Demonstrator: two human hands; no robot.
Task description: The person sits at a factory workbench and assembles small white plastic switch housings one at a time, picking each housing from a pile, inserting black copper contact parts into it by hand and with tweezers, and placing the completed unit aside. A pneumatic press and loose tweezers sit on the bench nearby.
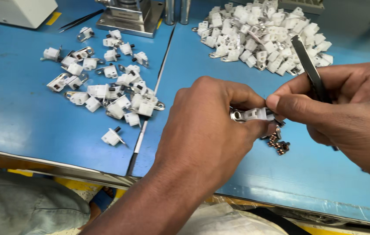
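Both hands sit closest to the lens, meeting over the blue table [28, 113]. Left hand [211, 126] is pinched shut on a small white plastic switch body [256, 114] with a shiny metal eyelet tab [237, 115] poking out toward the left. Right hand [346, 109] has thumb and forefinger closed on the other end of that same switch body, and it's also got dark tweezers [309, 67] tucked in the grip, pointing up and away.

Just below the switch body there's a little heap of copper-coloured contacts [278, 146] on the table. Well left of it, a loose scatter of finished-looking switches [106, 87] with black plungers; up behind it, a big pile of white housings [263, 35].

Looks to me like the fitting step, with a small part going into the housing. Next move probably needs a steady pinch from the left and fine tweezer work from the right.
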